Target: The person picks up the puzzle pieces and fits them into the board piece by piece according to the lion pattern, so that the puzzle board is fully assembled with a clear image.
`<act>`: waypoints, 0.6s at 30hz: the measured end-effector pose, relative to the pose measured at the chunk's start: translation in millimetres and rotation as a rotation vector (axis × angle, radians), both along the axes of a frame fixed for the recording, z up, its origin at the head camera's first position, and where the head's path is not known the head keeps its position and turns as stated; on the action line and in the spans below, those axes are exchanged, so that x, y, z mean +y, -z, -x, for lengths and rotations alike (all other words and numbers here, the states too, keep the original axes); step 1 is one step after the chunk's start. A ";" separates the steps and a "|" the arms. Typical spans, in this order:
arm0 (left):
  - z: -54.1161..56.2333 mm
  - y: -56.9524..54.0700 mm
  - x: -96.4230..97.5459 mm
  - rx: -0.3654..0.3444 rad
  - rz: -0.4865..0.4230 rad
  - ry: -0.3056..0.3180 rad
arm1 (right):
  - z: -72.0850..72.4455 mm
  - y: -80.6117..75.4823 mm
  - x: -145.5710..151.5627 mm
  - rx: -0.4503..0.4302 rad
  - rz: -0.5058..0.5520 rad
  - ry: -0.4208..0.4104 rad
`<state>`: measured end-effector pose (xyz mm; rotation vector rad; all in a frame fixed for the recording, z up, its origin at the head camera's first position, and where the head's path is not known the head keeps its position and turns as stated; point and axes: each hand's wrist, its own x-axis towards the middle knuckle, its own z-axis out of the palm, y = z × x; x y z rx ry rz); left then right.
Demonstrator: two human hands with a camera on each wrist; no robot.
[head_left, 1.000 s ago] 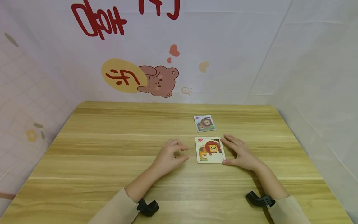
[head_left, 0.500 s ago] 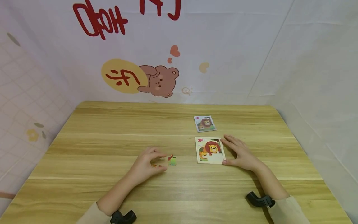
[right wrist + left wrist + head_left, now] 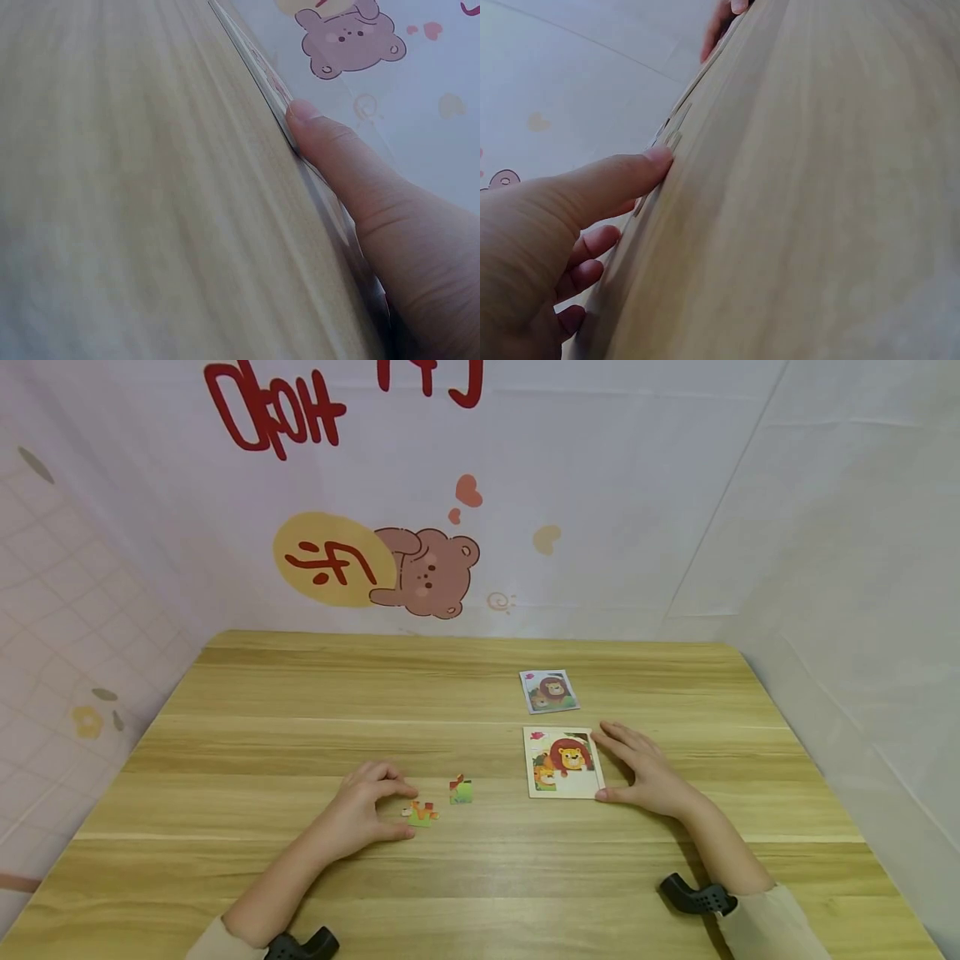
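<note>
A wooden puzzle board (image 3: 576, 786) with a lion picture lies right of the table's middle, bare at its lower right. My right hand (image 3: 651, 774) rests at its right edge, fingers by the upper corner. In the right wrist view the thumb (image 3: 330, 142) touches the board's corner. Farther left, my left hand (image 3: 359, 814) has thumb and fingers spread apart around an orange-and-green puzzle piece (image 3: 423, 814), which lies on the table. A green puzzle piece (image 3: 462, 791) with red on top lies just beyond it, to the right.
Behind the board lies a small card (image 3: 550, 692) with the same lion picture. The wooden table (image 3: 300, 693) meets a white printed cloth (image 3: 600, 485) at the back, with pale cloth at both sides.
My left hand has moved left from beside the board to the loose puzzle pieces, uncovering both of them. My right hand has stayed at the board's edge.
</note>
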<state>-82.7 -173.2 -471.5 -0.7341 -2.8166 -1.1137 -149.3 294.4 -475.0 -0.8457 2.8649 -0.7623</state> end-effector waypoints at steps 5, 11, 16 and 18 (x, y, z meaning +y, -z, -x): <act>1.9 2.0 0.8 0.022 0.007 0.020 | 0.7 0.5 -0.1 0.003 -0.007 0.002; 2.6 2.2 2.5 0.023 -0.003 0.032 | 0.0 -0.5 -1.5 0.005 0.000 0.001; 4.4 1.5 8.1 0.039 -0.032 0.040 | -0.3 0.1 -0.9 0.000 -0.005 0.002; 5.2 0.1 13.1 0.045 -0.059 0.049 | -0.3 -0.2 -0.4 0.000 -0.005 0.004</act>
